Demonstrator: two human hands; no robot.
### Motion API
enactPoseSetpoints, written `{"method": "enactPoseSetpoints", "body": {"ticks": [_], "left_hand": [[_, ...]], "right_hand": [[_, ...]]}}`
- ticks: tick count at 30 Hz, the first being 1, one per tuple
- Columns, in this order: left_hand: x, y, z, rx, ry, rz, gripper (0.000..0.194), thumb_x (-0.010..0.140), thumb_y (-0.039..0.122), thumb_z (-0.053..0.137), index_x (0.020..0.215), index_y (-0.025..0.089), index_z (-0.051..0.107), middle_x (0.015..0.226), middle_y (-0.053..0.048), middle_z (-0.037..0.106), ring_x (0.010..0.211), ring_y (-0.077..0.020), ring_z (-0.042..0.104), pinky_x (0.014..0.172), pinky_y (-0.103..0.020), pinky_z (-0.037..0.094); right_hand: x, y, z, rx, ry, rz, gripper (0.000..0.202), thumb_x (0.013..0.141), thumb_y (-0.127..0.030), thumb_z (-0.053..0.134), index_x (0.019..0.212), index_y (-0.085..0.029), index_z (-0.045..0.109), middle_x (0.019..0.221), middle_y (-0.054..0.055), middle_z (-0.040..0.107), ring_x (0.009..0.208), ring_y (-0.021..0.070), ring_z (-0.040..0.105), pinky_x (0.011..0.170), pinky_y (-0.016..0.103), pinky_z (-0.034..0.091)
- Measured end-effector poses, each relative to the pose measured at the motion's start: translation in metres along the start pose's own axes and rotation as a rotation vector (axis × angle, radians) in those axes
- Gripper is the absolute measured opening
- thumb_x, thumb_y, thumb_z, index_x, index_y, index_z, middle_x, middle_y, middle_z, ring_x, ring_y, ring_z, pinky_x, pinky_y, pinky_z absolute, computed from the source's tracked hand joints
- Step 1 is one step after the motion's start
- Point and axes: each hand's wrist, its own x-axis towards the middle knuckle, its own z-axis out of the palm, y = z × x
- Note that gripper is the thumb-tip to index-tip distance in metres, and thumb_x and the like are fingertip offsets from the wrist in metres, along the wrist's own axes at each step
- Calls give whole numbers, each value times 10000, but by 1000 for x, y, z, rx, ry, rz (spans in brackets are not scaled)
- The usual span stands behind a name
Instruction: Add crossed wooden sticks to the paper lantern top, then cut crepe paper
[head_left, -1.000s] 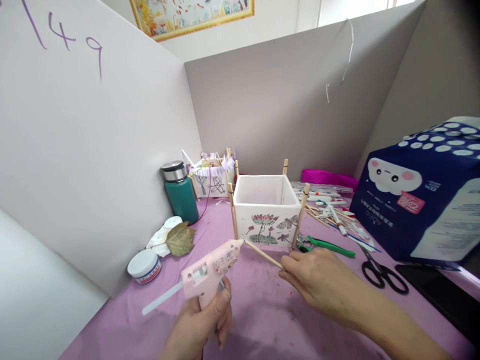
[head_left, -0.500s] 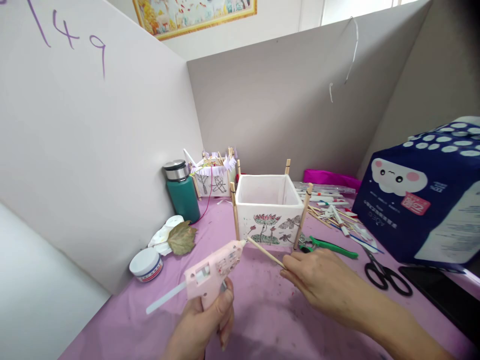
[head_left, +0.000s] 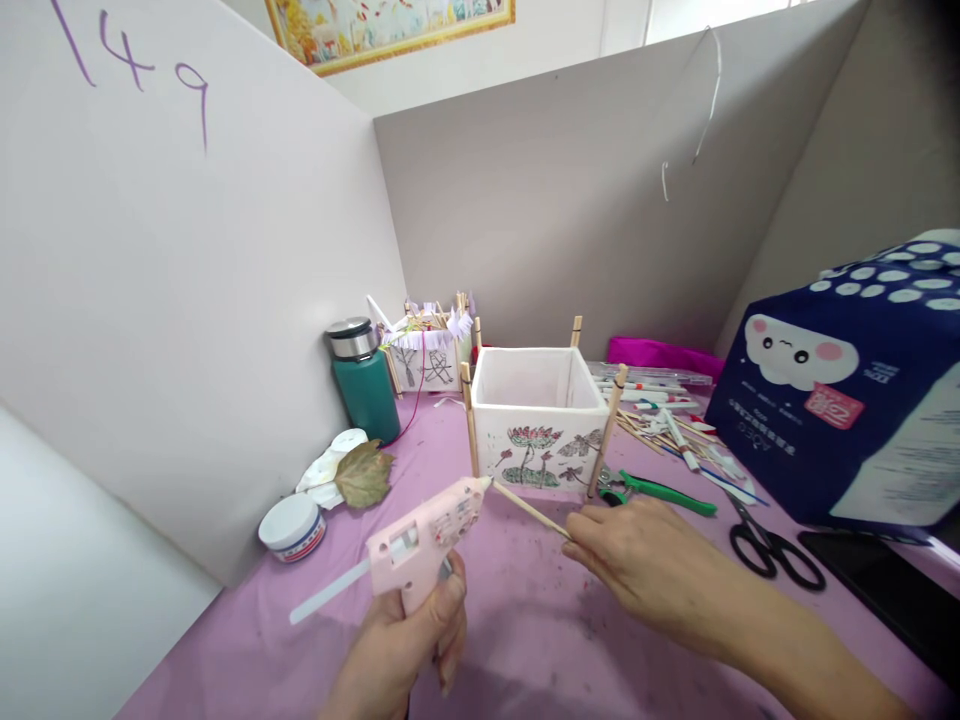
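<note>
Left hand (head_left: 416,622) closed round glue gun (head_left: 420,545), nozzle (head_left: 480,484) tipped up and rightward. Right hand (head_left: 637,548), palm down, pinching stick (head_left: 532,510), far end at the nozzle. Hands apart, both before box (head_left: 493,445). Box: open-topped, centre of worktop (head_left: 525,640), inner walls visible. Second box (head_left: 435,373): towards back-left corner, thin sticks at its mouth. Bottle (head_left: 365,398), jar (head_left: 291,530) along left edge; bag (head_left: 795,425) at right. Pink cloth (head_left: 343,545) between jar and gun.

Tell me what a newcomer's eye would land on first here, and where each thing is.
Probably the pink glue gun, held low in front by the left hand, its nozzle close to the end of a thin wooden stick in the right hand. Just beyond stands the white open-topped box with flowers drawn on its front. Off to the right, the big dark-blue package also stands out.
</note>
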Motion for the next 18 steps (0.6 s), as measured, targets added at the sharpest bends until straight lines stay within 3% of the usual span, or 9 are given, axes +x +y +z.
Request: {"method": "enactPoseSetpoints", "body": {"ticks": [9, 18], "left_hand": [[-3, -1, -3, 86, 21, 6, 407, 777, 567, 620, 805, 165, 556, 474, 57, 398, 431, -73, 350, 439, -203, 301], [-6, 4, -2, 354, 134, 43, 325, 819, 513, 584, 829, 187, 590, 489, 43, 439, 493, -109, 420, 520, -216, 367]], "right_hand": [[1, 1, 1, -32, -29, 24, 247, 929, -263, 458, 715, -194, 559, 677, 1, 644, 525, 149, 555, 510, 314, 139], [1, 1, 1, -34, -32, 21, 255, 928, -278, 454, 708, -199, 557, 657, -7, 632, 512, 139, 532, 514, 304, 148]]}}
